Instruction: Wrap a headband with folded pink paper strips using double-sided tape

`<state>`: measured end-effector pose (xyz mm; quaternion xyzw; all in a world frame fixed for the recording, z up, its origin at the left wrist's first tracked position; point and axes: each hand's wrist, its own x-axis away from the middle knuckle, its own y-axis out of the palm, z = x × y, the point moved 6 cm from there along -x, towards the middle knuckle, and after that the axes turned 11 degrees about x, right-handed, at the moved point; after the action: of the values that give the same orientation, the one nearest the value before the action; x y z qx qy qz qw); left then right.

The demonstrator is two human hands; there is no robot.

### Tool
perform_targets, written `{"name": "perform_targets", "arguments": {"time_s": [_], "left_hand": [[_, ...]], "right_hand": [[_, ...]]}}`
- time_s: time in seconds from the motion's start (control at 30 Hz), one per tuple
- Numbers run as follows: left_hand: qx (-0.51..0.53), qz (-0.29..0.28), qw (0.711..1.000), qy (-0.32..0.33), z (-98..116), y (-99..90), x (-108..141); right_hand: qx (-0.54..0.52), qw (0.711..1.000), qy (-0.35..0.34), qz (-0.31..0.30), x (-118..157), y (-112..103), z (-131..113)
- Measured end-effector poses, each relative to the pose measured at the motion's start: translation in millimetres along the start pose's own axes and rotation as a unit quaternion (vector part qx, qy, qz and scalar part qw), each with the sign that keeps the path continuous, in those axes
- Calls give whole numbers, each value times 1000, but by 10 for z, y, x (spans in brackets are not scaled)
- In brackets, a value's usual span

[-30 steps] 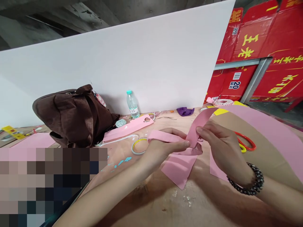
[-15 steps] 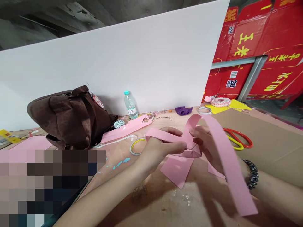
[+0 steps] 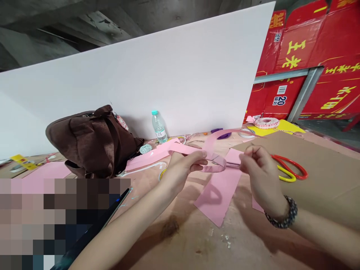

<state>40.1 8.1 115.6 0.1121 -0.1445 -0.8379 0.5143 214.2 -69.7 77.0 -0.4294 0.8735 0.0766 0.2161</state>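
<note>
My left hand [image 3: 194,159] is closed on a long pink paper strip [image 3: 185,149], its fingers pinching it near a small folded loop. From there the strip's free part arches up and to the right, over the table. My right hand [image 3: 257,168], with a dark beaded bracelet on the wrist, is closed in a pinch to the right of the loop. A thin dark line runs from its fingertips towards the loop; what it is I cannot make out. Beneath both hands a flat pink paper piece [image 3: 216,198] lies on the wooden table.
Red and yellow scissor handles [image 3: 294,167] lie on brown cardboard [image 3: 323,180] at the right. Behind stand a water bottle [image 3: 159,127] and a brown bag [image 3: 87,142] against a white board [image 3: 168,75]. Tape rolls, a ribbon roll [image 3: 266,123] and purple cloth [image 3: 221,133] lie along the back.
My right hand has let the pink strip's long part go and drawn right, away from my left hand. That part swung from over my right forearm to the back.
</note>
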Motion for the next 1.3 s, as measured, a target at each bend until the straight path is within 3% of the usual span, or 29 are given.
{"name": "perform_targets", "arguments": {"time_s": [0.03, 0.13, 0.2, 0.3, 0.47, 0.63, 0.73, 0.9, 1.1, 1.2, 1.3], "left_hand": [[11, 14, 1000, 7, 3, -24, -9], [26, 37, 999, 2, -28, -21, 11], [28, 59, 998, -10, -63, 1, 50], [51, 85, 994, -40, -145, 35, 113], [87, 53, 986, -130, -329, 131, 191], [60, 80, 986, -136, -322, 109, 200], [45, 59, 987, -140, -336, 126, 205], [30, 7, 987, -159, -403, 198, 275], [28, 9, 998, -55, -95, 168, 221], [32, 13, 999, -33, 18, 120, 168], [-8, 1, 999, 50, 115, 89, 112]], "right_hand": [[3, 999, -11, -33, 73, 53, -34], [11, 971, -10, -239, 330, 341, -109], [20, 951, 5, -308, 428, 443, -110], [21, 957, 27, -287, 386, 437, -65], [-29, 961, 90, -259, 265, 418, -4], [-17, 981, 19, -192, 167, 362, -113], [-25, 986, 3, -166, 127, 323, -71], [52, 989, -5, -135, 60, 254, 62], [1, 981, -1, -193, 138, 333, -59], [-4, 975, 4, -222, 184, 348, -140], [8, 972, 27, -235, 197, 328, -144]]}}
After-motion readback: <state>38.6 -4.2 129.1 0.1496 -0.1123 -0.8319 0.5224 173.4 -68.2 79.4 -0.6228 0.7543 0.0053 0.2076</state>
